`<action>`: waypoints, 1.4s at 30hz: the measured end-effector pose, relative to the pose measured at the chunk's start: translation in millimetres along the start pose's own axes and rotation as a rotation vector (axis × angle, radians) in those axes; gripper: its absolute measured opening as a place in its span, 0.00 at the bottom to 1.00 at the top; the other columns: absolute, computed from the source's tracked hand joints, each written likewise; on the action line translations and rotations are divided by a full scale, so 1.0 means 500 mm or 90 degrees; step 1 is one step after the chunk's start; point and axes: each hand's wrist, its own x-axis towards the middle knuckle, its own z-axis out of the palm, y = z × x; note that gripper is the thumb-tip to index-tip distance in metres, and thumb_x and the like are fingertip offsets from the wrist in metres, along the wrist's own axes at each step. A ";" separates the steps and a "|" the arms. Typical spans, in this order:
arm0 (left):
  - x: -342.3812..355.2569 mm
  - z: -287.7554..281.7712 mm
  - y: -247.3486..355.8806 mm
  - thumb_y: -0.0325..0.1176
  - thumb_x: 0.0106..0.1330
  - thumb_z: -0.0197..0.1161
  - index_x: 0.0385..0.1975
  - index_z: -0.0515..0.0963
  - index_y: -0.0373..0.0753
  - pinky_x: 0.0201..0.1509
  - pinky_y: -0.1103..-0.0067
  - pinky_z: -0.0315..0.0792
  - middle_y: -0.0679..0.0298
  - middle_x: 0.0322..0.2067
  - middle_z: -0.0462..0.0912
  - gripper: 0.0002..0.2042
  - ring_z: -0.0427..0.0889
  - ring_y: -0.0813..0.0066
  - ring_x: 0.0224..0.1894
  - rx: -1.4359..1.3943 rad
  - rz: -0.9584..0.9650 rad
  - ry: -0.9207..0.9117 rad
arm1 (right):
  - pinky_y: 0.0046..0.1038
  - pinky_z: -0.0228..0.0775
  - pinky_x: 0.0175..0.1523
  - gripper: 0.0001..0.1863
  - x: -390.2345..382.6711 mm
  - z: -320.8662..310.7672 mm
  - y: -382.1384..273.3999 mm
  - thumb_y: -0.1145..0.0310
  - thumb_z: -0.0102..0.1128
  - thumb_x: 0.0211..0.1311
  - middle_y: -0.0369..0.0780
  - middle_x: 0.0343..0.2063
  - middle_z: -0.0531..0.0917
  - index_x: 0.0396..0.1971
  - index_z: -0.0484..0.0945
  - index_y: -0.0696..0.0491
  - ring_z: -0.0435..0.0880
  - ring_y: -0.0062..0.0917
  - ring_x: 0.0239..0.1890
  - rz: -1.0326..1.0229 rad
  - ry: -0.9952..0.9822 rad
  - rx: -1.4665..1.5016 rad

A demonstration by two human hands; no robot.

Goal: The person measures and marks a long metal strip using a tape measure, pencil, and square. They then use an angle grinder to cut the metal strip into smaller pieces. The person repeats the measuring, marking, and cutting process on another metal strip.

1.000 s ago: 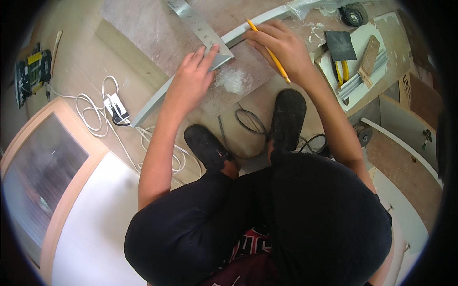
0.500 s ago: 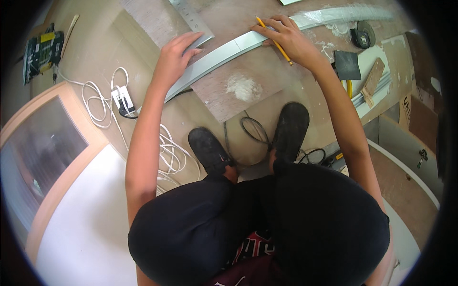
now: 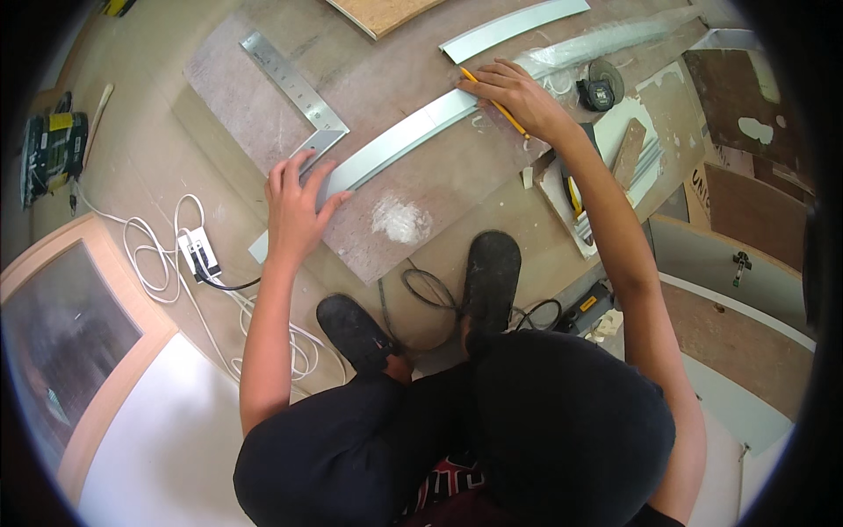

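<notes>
A long, slightly curved pale metal strip (image 3: 406, 139) lies across a dusty brown board (image 3: 356, 237). My left hand (image 3: 297, 211) straddles the strip's left part, thumb at the near edge and fingers at the far edge, partly hiding it. Those fingertips are beside the handle of a steel try square (image 3: 294, 92), which lies on the board. A yellow pencil (image 3: 501, 114) is held among the fingers of my right hand (image 3: 524, 101), which rests at the strip's right part. Clear plastic wrap (image 3: 606, 51) covers the strip's far right end.
Beyond lies a shorter metal strip (image 3: 514, 28). A tape measure (image 3: 597, 92) sits right of my right hand. White powder (image 3: 401, 220) is heaped on the board. A power strip (image 3: 198, 255) with tangled white cords, a green-black tool (image 3: 54, 154) and a framed glass panel (image 3: 70, 325) are left.
My left hand has moved from beside the square's blade tip back toward its handle, onto the strip. My right hand keeps the pencil. The view has shifted, bringing the shorter strip into sight.
</notes>
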 end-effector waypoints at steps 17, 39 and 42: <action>0.195 -0.085 -0.148 0.37 0.76 0.74 0.67 0.84 0.39 0.68 0.58 0.77 0.53 0.58 0.84 0.22 0.81 0.48 0.61 0.066 0.002 -0.009 | 0.48 0.71 0.82 0.29 -0.019 -0.094 0.046 0.71 0.70 0.76 0.48 0.70 0.86 0.75 0.81 0.49 0.80 0.48 0.75 0.089 0.009 0.064; -0.016 0.010 0.160 0.43 0.73 0.78 0.69 0.80 0.34 0.63 0.55 0.74 0.49 0.55 0.80 0.30 0.77 0.44 0.56 0.044 0.024 -0.099 | 0.46 0.83 0.68 0.28 -0.034 -0.160 0.412 0.74 0.72 0.69 0.45 0.57 0.91 0.70 0.84 0.52 0.88 0.42 0.64 0.122 0.075 -0.108; -0.025 -0.027 0.166 0.44 0.72 0.79 0.69 0.81 0.35 0.61 0.56 0.76 0.51 0.54 0.81 0.30 0.79 0.46 0.54 0.063 0.030 -0.116 | 0.48 0.83 0.66 0.26 -0.062 -0.161 0.367 0.76 0.69 0.70 0.45 0.56 0.92 0.68 0.83 0.52 0.88 0.41 0.66 0.245 0.103 -0.159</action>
